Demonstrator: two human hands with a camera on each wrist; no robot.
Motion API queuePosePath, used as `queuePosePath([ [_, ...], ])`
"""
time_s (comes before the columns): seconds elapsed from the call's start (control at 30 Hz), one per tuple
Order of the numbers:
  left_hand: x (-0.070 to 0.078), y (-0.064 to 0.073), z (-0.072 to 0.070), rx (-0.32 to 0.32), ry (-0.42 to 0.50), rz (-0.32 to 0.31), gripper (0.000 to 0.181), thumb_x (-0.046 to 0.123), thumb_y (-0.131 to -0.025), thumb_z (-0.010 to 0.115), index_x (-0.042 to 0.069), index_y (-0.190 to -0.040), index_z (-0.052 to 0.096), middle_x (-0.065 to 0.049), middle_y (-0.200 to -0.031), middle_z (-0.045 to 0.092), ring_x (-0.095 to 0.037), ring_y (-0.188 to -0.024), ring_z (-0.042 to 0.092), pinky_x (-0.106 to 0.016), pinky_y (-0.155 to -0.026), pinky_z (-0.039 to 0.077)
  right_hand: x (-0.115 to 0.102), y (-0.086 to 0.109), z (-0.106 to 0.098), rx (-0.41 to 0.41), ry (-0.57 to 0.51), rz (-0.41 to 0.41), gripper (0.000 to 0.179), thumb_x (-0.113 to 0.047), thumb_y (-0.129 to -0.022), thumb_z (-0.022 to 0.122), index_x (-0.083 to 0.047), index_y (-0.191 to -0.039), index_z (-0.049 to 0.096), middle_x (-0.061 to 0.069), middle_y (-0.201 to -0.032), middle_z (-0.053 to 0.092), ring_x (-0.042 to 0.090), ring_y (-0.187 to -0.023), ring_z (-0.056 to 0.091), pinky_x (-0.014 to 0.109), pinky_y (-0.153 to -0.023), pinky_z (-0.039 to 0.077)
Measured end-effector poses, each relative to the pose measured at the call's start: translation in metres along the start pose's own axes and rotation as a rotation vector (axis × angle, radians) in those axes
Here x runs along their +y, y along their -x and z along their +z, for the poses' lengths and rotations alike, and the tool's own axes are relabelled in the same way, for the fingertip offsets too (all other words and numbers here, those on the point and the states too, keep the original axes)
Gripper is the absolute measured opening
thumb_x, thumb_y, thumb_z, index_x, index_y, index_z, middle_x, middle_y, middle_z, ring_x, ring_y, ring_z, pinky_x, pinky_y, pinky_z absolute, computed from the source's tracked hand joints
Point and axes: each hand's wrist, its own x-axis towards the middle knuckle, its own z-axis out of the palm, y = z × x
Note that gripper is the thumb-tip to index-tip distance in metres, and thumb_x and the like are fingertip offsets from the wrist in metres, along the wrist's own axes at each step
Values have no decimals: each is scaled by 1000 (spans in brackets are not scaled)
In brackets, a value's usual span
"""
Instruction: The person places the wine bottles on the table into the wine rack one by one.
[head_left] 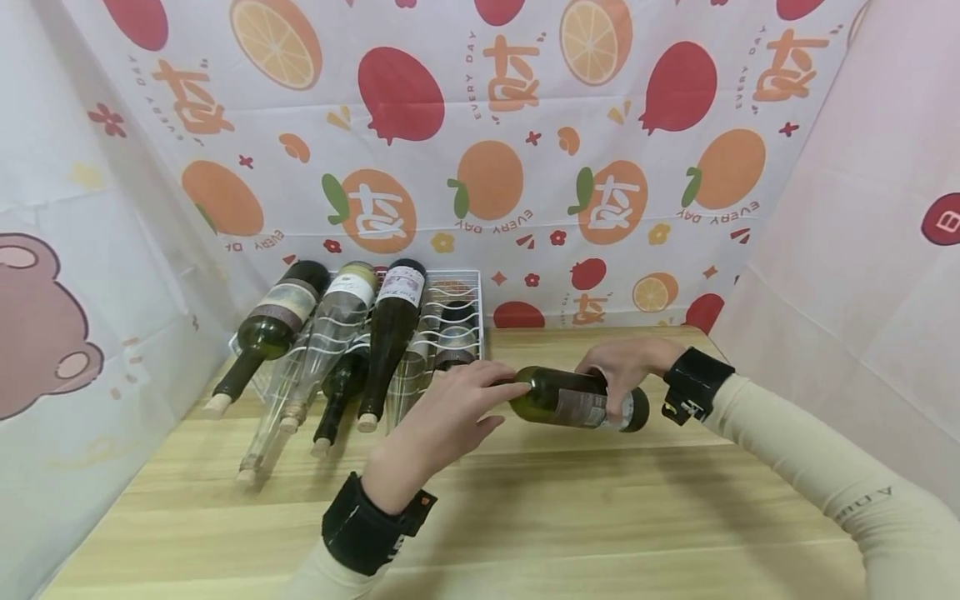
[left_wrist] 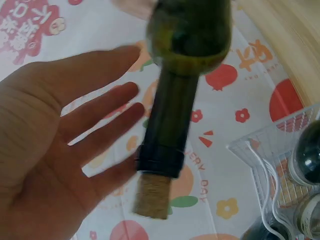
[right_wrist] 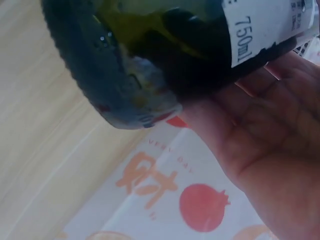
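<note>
A dark green wine bottle (head_left: 573, 398) is held roughly level above the table, its neck toward the left. My right hand (head_left: 626, 367) grips it near the base, thumb on the near side; the right wrist view shows the label (right_wrist: 270, 30) printed 750ml. My left hand (head_left: 457, 408) is beside the neck with its fingers spread and extended. In the left wrist view, a cork (left_wrist: 153, 196) plugs the mouth, and the fingertips come close to the neck; whether they touch it, I cannot tell.
A white wire rack (head_left: 480, 312) stands at the back left, holding several corked bottles, among them a dark one (head_left: 393, 333) and a clear one (head_left: 330, 342). Their necks slope toward the front of the wooden table (head_left: 525, 517). Fruit-print cloth (head_left: 517, 125) hangs behind.
</note>
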Motion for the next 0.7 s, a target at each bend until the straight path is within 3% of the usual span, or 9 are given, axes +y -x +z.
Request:
queuePosePath([
  [0.1,0,1,2,-95,-66,-51,58,21,-76,86,26,-130,66,-3,-125,66,-23,-114,62,-42,-90,51,-6,-3,1,-41,-13,-3,46,-15,-61,91,-25,-101,71,-10,-90,71,7,-75,61,26,-72,52],
  [0.23,-2,2,6,-165,-123,-91,66,28,-73,88,31,-134,62,1,-121,67,-21,-96,68,-37,-72,54,-13,-6,3,-76,-28,-4,48,-16,-60,93,-26,-102,71,-9,-92,72,7,-77,64,26,-74,53],
  [0.4,-5,2,11,-190,-134,-105,68,29,-74,86,35,-137,59,6,-106,71,-16,-76,68,-29,-53,45,-17,-8,3,-121,-33,-5,45,-16,-61,92,-27,-101,73,-8,-90,72,6,-73,59,26,-71,52],
  [0.57,-9,2,15,-199,-99,-79,61,20,-81,80,34,-137,59,4,-85,73,-13,-65,63,-29,-50,40,-17,-9,1,-161,-15,35,45,-16,-62,91,-30,-101,73,-10,-92,72,5,-76,59,26,-74,52],
  [0.7,-11,1,17,-205,-82,-49,61,15,-83,76,31,-138,58,3,-83,72,-10,-58,54,-28,-49,37,-17,-9,-1,-189,-15,68,48,-17,-63,90,-33,-104,71,-12,-96,72,5,-82,62,27,-79,53],
])
